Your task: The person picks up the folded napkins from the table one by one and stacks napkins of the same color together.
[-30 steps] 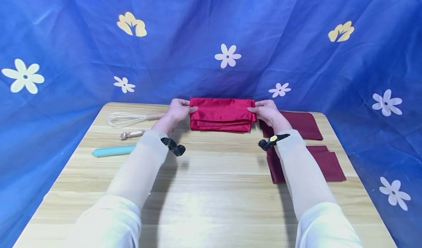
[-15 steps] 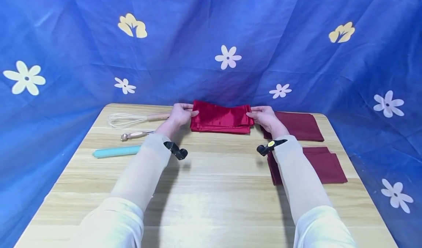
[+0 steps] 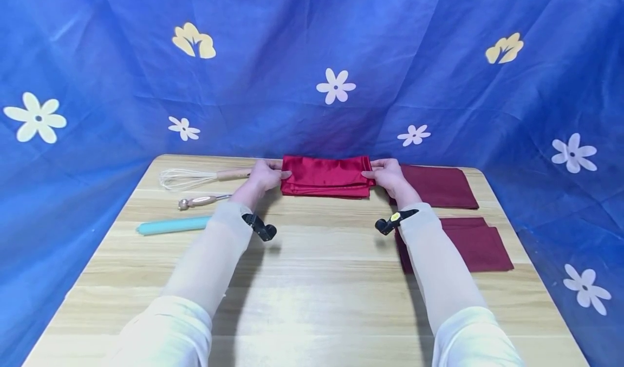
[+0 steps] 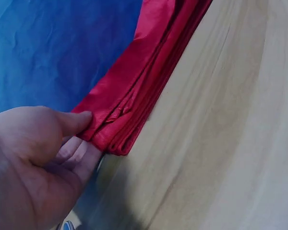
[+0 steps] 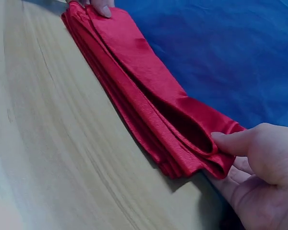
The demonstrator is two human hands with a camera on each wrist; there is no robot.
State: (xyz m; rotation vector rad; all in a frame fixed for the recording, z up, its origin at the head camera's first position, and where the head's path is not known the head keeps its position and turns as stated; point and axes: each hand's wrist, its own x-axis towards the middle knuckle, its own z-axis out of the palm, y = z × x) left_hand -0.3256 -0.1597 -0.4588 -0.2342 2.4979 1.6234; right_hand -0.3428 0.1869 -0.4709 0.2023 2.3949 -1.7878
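We had the shiny red satin cloth [image 3: 324, 174], folded into a long, many-layered strip, at the far edge of the pale wood-grain table [image 3: 302, 280], near its middle and just before the blue flower-printed curtain [image 3: 273, 96]. Our left hand [image 3: 265, 176] pinched the left end and our right hand [image 3: 390, 176] pinched the right end, each with the thumb on top and fingers beneath. We could not tell whether the whole underside lay on the table. Holding it well, we judged, called for a light, even pull between the 2 ends, since the layers gaped in a loose loop beside our right thumb and puckered slightly near our left. A deeper pinch there seemed likelier to catch every layer, as slick satin probably slid easily. We also did best to hold both ends level and our right knuckles clear of the folded matte maroon cloth [image 3: 441, 188] just beside them.
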